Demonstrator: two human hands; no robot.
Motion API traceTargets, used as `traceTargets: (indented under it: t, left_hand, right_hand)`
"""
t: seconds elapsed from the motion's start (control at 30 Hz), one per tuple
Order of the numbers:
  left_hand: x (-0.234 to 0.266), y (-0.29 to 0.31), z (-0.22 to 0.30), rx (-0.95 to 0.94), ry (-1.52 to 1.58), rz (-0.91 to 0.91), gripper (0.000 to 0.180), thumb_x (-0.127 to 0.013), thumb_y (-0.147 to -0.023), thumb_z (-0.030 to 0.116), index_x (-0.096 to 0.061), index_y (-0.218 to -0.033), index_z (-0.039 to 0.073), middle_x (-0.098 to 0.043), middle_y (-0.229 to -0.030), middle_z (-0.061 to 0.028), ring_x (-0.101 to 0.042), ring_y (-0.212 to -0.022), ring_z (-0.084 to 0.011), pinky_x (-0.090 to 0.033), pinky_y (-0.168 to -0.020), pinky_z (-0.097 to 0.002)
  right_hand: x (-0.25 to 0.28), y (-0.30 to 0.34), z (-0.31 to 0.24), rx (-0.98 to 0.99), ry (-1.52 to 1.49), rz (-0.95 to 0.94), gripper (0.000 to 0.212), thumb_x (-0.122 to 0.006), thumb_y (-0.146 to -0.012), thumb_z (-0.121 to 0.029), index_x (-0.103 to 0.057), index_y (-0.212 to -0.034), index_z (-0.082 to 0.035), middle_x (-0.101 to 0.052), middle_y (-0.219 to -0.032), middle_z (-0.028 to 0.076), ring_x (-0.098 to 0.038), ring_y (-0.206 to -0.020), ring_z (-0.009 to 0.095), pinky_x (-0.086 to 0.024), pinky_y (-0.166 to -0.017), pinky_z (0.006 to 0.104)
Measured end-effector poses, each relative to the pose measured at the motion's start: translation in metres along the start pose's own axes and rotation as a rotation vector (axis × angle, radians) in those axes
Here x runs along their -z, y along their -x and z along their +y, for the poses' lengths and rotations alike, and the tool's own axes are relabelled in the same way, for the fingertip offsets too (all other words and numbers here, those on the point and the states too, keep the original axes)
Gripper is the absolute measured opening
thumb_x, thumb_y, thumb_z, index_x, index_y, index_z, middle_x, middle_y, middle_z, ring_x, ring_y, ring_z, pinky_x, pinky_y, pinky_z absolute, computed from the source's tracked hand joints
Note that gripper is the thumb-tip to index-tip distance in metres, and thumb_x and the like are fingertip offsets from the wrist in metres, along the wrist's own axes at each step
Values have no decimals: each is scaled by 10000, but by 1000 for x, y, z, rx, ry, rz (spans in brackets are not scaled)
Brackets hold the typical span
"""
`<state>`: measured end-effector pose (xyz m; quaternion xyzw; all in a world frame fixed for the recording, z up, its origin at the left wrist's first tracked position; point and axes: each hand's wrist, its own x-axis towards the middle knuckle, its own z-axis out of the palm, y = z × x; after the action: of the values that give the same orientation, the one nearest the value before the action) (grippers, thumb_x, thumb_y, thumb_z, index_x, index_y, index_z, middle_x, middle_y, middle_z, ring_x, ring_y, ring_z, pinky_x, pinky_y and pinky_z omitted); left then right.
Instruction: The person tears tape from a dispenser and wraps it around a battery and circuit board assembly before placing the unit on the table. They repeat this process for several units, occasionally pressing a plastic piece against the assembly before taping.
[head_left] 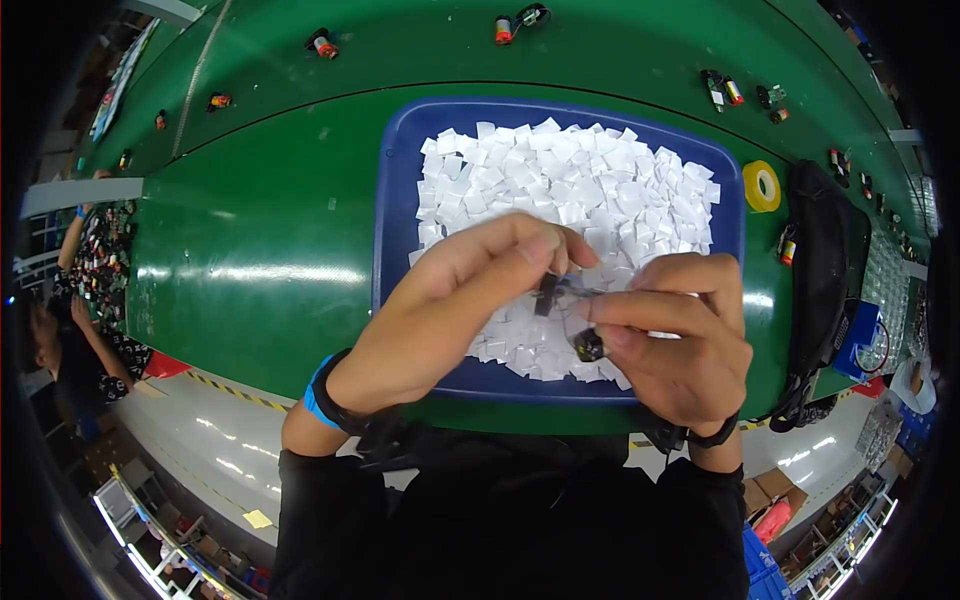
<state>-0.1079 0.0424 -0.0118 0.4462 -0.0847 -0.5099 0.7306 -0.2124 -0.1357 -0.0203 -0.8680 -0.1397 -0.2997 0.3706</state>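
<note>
Above the blue tray (400,200) of white squares (560,180), my left hand (450,300) pinches a small dark part (546,295) and my right hand (680,345) is closed on a clear pouch (580,310), so I think I am bagging it and must slide it in carefully.

The two hands hide part of the white squares (565,185) in the blue tray (400,180), and the small dark part (588,345) pinched above it is too blurry to tell.
</note>
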Motion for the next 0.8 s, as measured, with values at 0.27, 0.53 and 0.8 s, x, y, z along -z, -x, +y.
traceTargets:
  t: [0.27, 0.53, 0.8]
  left_hand:
    - [-4, 7, 11, 160, -258, -22, 213, -541, -949, 27, -582, -1155, -15, -613, -1114, -76, -604, -1015, -135, -487, -885, -282]
    - [2, 2, -15, -134, -545, -37, 359, -529, -867, -101, -563, -1204, 17, -616, -1090, -53, -603, -998, -115, -519, -815, -263]
    - [-2, 3, -10, -184, -471, -36, 288, -691, -874, 16, -569, -1135, 12, -600, -968, -58, -593, -852, -95, -505, -673, -233]
  right_hand:
    - [6, -5, -4, -10, 13, 10, 241, -822, -613, -5, -703, -819, -43, -737, -906, 57, -585, -813, 206, -475, -592, 272]
    - [7, -6, -4, -9, 176, -84, 215, -830, -617, 15, -690, -774, -25, -743, -893, 62, -594, -809, 225, -497, -612, 290]
    - [6, -7, -6, -13, 249, -83, 226, -833, -612, 28, -696, -785, -21, -724, -916, 63, -596, -820, 226, -495, -614, 291]
